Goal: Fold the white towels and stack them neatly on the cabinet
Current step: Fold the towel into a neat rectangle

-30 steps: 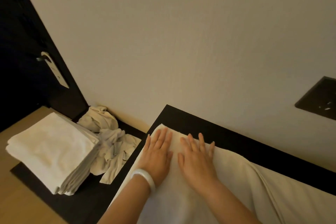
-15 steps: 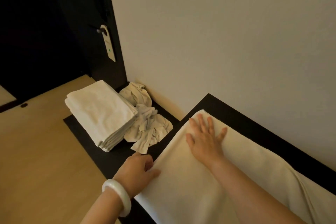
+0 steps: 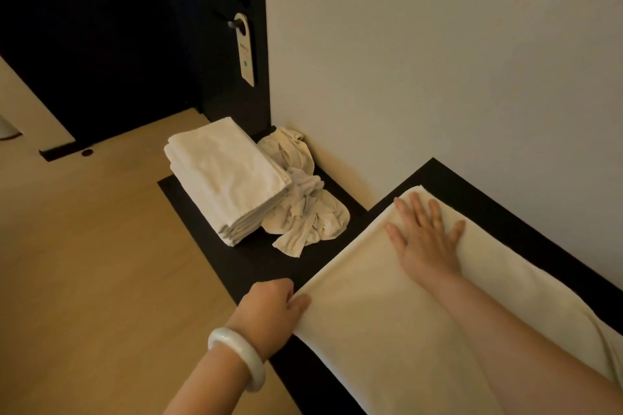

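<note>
The right hand (image 3: 426, 239) lies flat with fingers spread, pinning the white towel (image 3: 364, 313) to the black cabinet (image 3: 472, 189), likely to stop it sliding while the left hand (image 3: 269, 310) pinches its near corner. The folded towel stack (image 3: 229, 178) sits beyond the left hand.

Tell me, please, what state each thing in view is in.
towel: laid flat on the cabinet
left hand: gripping the towel's near corner
right hand: open, pressing flat on the towel
folded stack: neat, squared
crumpled towels: unfolded, beside the stack
door hanger: hanging
</note>
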`<state>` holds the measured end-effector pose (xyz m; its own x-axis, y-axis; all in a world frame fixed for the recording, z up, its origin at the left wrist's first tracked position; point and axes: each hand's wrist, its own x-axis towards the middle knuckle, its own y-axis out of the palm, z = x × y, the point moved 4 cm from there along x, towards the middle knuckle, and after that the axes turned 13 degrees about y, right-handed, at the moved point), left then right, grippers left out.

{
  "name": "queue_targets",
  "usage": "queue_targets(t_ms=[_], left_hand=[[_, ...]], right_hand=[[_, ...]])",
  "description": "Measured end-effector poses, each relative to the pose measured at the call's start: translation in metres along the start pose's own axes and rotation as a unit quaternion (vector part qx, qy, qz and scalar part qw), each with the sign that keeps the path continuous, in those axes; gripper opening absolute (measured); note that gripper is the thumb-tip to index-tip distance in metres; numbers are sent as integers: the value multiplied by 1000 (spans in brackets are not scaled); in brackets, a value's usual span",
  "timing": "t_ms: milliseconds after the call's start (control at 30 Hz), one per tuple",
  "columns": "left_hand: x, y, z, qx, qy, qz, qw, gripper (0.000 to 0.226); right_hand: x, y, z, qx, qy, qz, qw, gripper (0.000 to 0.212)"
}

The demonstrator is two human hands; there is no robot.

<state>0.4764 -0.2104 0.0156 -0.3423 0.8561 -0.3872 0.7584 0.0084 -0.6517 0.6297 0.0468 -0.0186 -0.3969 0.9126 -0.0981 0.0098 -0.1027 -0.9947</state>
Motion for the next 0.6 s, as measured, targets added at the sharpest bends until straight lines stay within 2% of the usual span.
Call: queue_targets(t_ms=[67, 100, 167, 200, 267, 333, 467, 600], left_hand=[[-4, 2, -7, 47, 2, -45, 998, 21], [-6, 3, -12, 105, 19, -84, 991, 17], [-7, 10, -30, 220, 98, -167, 956, 29], [-2, 18, -42, 228, 149, -184, 944, 41], [16, 42, -69, 222, 246, -132, 934, 57], [38, 67, -87, 253, 307, -58, 916, 61], [65, 92, -75, 301, 314, -36, 899, 63], [71, 97, -66, 304, 320, -44, 896, 68]], right_hand=[[2, -1, 0, 8, 4, 9, 1000, 64], [2, -3, 0, 19, 5, 18, 1000, 61], [-5, -11, 0, 68, 7, 29, 997, 58], [-14, -15, 2, 98, 8, 18, 995, 57], [-42, -22, 6, 128, 12, -31, 991, 56], [-79, -19, 8, 126, 27, -37, 991, 56], [-147, 2, -40, 46, 65, -4, 997, 61], [-185, -9, -146, 63, 205, -10, 977, 61]])
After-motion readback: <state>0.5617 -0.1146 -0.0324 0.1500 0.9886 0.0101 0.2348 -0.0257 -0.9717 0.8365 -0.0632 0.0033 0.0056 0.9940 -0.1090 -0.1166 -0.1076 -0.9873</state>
